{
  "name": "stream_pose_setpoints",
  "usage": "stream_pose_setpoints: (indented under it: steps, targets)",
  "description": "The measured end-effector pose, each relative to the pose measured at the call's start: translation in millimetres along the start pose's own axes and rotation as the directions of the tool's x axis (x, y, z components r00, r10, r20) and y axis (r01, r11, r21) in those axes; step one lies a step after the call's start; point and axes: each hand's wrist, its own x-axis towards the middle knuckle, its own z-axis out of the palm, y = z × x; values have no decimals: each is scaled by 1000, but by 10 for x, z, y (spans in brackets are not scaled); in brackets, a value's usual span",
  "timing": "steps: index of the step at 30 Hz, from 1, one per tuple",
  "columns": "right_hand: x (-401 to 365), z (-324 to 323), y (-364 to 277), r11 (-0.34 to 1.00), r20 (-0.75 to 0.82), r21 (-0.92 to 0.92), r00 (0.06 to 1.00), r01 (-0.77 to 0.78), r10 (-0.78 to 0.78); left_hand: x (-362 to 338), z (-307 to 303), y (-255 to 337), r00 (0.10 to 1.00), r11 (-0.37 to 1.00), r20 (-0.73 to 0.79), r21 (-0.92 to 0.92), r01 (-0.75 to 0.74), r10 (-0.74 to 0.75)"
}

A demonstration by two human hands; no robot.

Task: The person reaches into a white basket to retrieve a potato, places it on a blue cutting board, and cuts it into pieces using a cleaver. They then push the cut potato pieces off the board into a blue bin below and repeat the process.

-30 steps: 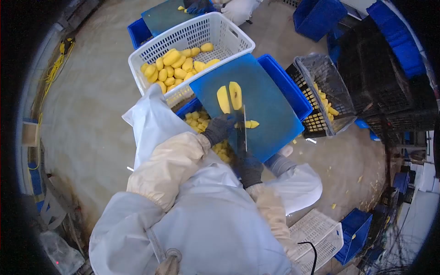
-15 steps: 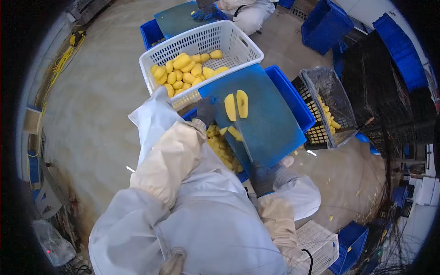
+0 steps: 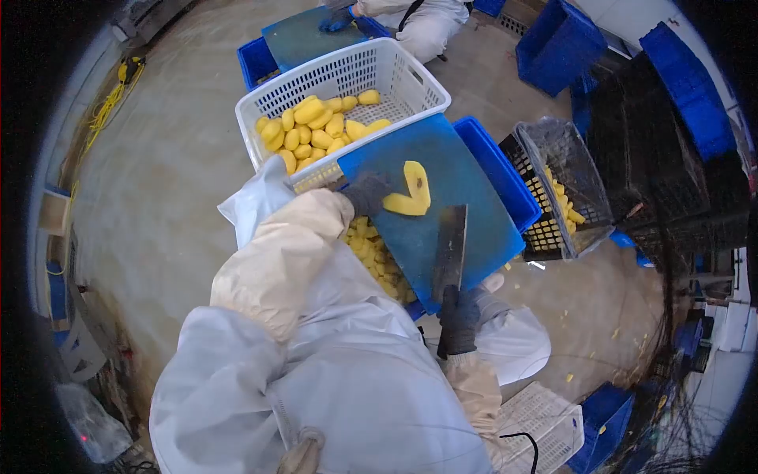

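Observation:
My left hand (image 3: 367,194), in a dark grey glove, is closed at the near-left end of a yellow peeled potato piece (image 3: 406,206) on the blue cutting board (image 3: 482,213). That piece lies crosswise and meets a second cut potato piece (image 3: 418,178), which has a dark spot, in a V shape. In my right hand (image 3: 459,320), also gloved, is the handle of a cleaver (image 3: 450,246). Its broad blade rests over the right part of the board, apart from the potato. Chopped yellow chunks (image 3: 377,254) fill a container below the board's near edge.
A white crate (image 3: 422,95) with whole peeled potatoes (image 3: 312,130) stands beyond the board. A blue bin (image 3: 501,174) sits beneath the board. Right of it is a black crate (image 3: 521,158) with yellow pieces. Another person's gloved hand (image 3: 337,20) is at a far board (image 3: 296,41).
My left hand has moved onto one potato piece, which has turned from upright to crosswise. The cleaver has shifted right, away from the board's near edge, and its blade now shows broadside.

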Motion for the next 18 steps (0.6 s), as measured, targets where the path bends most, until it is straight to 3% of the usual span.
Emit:
stream_pose_setpoints:
  steps: [1, 2, 4, 8, 10, 11, 12, 13, 14, 16, 18]
  targets:
    - [1, 23, 23, 949, 74, 241, 979, -204, 192, -65, 34, 94, 1000, 997, -6, 77, 21, -21]
    - [-7, 53, 45, 947, 76, 243, 978, -209, 196, -112, 71, 200, 1000, 997, -2, 78, 18, -18]
    - [-4, 75, 52, 924, -69, 361, 984, -128, 163, -173, 83, 496, 993, 949, 87, -296, 106, -84]
    - [-6, 180, 160, 925, -109, 331, 967, -185, 232, -271, -113, 988, 974, 880, 91, -418, 227, -208]
    - [-17, 205, 67, 918, -342, 378, 939, 118, 20, -278, -198, 1095, 974, 896, 160, -391, 210, -158]
    - [-21, 176, 39, 918, -347, 380, 937, 114, 27, -234, -131, 1113, 975, 899, 161, -389, 203, -151]
    - [-28, 142, 6, 859, -183, 502, 957, -103, 223, -168, 0, 1120, 968, 847, 144, -469, 250, -206]
    - [-30, 129, -11, 748, 5, 581, 920, -321, 391, -133, 32, 1132, 956, 786, 132, -545, 291, -262]
    - [-18, 169, 18, 745, 2, 585, 919, -320, 394, -97, 61, 1157, 957, 790, 132, -542, 287, -258]
    - [28, 251, 33, 918, -49, 310, 960, -249, 277, -20, 62, 1223, 928, 693, -84, -691, 209, -363]
    - [77, 269, -59, 944, -109, 265, 966, -198, 233, 65, 176, 1262, 923, 707, -83, -670, 228, -376]
